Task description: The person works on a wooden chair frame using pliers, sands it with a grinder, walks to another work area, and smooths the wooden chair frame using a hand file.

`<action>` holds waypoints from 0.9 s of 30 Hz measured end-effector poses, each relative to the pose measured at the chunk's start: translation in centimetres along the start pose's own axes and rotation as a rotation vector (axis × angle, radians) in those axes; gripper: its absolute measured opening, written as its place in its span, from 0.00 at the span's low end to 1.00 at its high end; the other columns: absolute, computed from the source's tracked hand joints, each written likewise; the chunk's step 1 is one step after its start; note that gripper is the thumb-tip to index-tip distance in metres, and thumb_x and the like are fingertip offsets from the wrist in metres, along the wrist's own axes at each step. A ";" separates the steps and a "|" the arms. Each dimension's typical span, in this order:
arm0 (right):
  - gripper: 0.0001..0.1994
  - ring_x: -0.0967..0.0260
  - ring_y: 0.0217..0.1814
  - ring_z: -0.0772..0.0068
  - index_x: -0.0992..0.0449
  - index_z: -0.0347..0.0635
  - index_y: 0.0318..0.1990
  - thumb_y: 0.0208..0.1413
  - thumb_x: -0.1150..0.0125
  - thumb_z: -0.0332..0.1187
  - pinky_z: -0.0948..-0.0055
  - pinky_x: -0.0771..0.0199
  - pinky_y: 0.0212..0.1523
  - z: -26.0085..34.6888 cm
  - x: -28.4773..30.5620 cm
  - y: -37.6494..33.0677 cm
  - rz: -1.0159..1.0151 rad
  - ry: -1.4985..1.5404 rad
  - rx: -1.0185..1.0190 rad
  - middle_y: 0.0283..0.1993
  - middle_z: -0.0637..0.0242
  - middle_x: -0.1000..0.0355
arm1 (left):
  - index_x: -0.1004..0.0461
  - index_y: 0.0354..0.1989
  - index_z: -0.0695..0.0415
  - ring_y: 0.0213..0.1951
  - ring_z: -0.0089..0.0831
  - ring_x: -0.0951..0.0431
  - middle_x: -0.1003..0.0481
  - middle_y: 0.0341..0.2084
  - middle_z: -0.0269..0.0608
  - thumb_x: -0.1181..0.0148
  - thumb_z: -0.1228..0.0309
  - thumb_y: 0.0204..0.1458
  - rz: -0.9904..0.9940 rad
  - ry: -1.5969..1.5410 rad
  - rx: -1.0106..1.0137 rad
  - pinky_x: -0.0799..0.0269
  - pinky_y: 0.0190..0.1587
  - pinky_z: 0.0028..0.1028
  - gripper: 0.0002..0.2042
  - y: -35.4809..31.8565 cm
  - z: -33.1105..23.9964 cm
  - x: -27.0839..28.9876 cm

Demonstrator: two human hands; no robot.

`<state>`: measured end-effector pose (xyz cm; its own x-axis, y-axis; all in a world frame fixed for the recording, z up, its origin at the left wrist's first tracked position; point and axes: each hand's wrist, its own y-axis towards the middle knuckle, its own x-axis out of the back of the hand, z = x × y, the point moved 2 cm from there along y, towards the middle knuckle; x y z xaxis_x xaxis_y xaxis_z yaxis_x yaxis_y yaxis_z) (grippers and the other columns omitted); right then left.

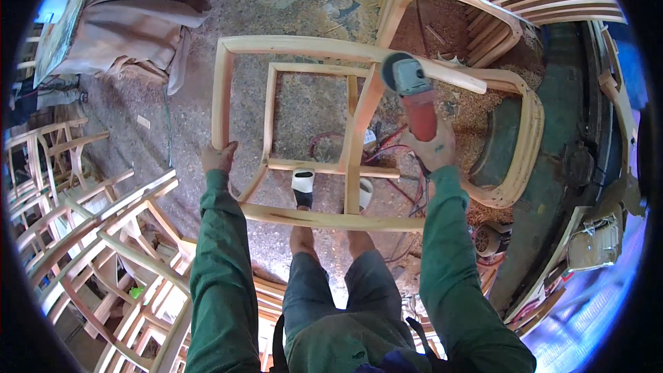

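Both green-sleeved arms extend forward; left hand grasps pale wooden chair frame before the legs, right hand clasps red-and-grey angle grinder near the frame's upper rail. Grinder disc blurred; wood contact unclear.

Near one o'clock, your grinder's disc is showing blurred, and the tool is hiding part of your right hand. At nine, your left hand's fingertips are hiding from view. A wooden bar is partly covering your right shoe at four. The rim is cutting off chair frames at eight.
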<state>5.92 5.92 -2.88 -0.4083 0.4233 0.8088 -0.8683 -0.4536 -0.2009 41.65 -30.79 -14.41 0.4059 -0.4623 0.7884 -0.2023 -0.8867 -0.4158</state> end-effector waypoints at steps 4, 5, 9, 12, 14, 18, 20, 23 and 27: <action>0.27 0.25 0.42 0.56 0.24 0.42 0.44 0.37 0.26 0.46 0.59 0.28 0.45 -0.4 -1.1 0.4 0.055 0.075 -0.010 0.41 0.54 0.24 | 0.22 0.33 0.64 0.22 0.39 0.19 0.22 0.18 0.46 0.28 0.54 0.37 -0.016 0.010 0.029 0.26 0.29 0.37 0.24 -0.7 -1.0 -0.4; 0.28 0.25 0.42 0.57 0.24 0.42 0.45 0.37 0.26 0.46 0.59 0.28 0.45 -0.8 -0.9 0.5 0.076 0.091 -0.022 0.41 0.54 0.24 | 0.22 0.33 0.64 0.24 0.41 0.19 0.22 0.19 0.47 0.28 0.54 0.36 -0.032 0.036 0.014 0.25 0.30 0.38 0.25 -0.4 -0.6 -0.1; 0.29 0.25 0.42 0.57 0.26 0.42 0.48 0.36 0.26 0.45 0.60 0.28 0.45 -2.4 0.1 1.0 -0.024 0.023 0.006 0.41 0.54 0.24 | 0.22 0.35 0.65 0.26 0.44 0.18 0.21 0.22 0.50 0.27 0.53 0.35 -0.088 0.075 -0.032 0.25 0.33 0.39 0.26 0.1 0.3 0.0; 0.32 0.26 0.44 0.51 0.29 0.38 0.48 0.34 0.26 0.44 0.59 0.27 0.45 0.5 0.7 1.0 0.098 0.156 -0.028 0.40 0.51 0.25 | 0.22 0.35 0.65 0.27 0.43 0.18 0.21 0.22 0.50 0.27 0.53 0.35 -0.069 0.019 -0.007 0.25 0.33 0.39 0.27 0.4 1.0 -0.4; 0.32 0.25 0.43 0.51 0.29 0.38 0.48 0.34 0.26 0.43 0.59 0.27 0.45 2.2 0.4 1.0 0.107 0.139 -0.055 0.40 0.51 0.25 | 0.22 0.36 0.64 0.27 0.43 0.18 0.21 0.22 0.49 0.27 0.53 0.35 -0.046 0.038 0.015 0.25 0.33 0.39 0.27 0.1 0.1 -0.5; 0.32 0.25 0.43 0.51 0.30 0.38 0.49 0.34 0.26 0.43 0.58 0.27 0.45 2.3 -0.3 -0.3 0.120 0.079 -0.049 0.40 0.51 0.24 | 0.26 0.38 0.67 0.17 0.32 0.22 0.23 0.21 0.46 0.27 0.59 0.39 -0.032 0.009 -0.061 0.26 0.20 0.31 0.25 0.0 0.2 -0.2; 0.32 0.25 0.43 0.51 0.30 0.39 0.49 0.35 0.26 0.43 0.58 0.27 0.45 1.2 -1.0 -1.6 0.097 0.091 -0.052 0.40 0.50 0.24 | 0.26 0.38 0.67 0.17 0.32 0.22 0.23 0.20 0.46 0.27 0.59 0.39 -0.048 0.001 -0.066 0.26 0.20 0.31 0.24 0.4 0.7 -0.2; 0.32 0.25 0.44 0.50 0.30 0.39 0.49 0.35 0.26 0.44 0.57 0.26 0.45 -0.4 -1.1 -1.5 0.099 0.066 -0.072 0.41 0.49 0.24 | 0.23 0.37 0.65 0.24 0.39 0.20 0.22 0.22 0.48 0.28 0.57 0.37 -0.045 0.007 -0.040 0.26 0.28 0.36 0.24 0.1 0.4 -0.2; 0.30 0.25 0.44 0.50 0.26 0.40 0.48 0.36 0.26 0.44 0.59 0.26 0.46 0.7 -0.7 0.7 0.121 0.095 -0.051 0.42 0.50 0.24 | 0.21 0.37 0.62 0.31 0.48 0.18 0.21 0.24 0.51 0.29 0.54 0.36 -0.038 0.050 -0.017 0.25 0.36 0.41 0.25 0.5 0.8 -0.6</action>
<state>5.81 4.79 -3.17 -0.5335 0.4411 0.7217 -0.8233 -0.4664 -0.3236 42.01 -30.96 -15.50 0.3683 -0.4277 0.8255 -0.2025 -0.9035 -0.3778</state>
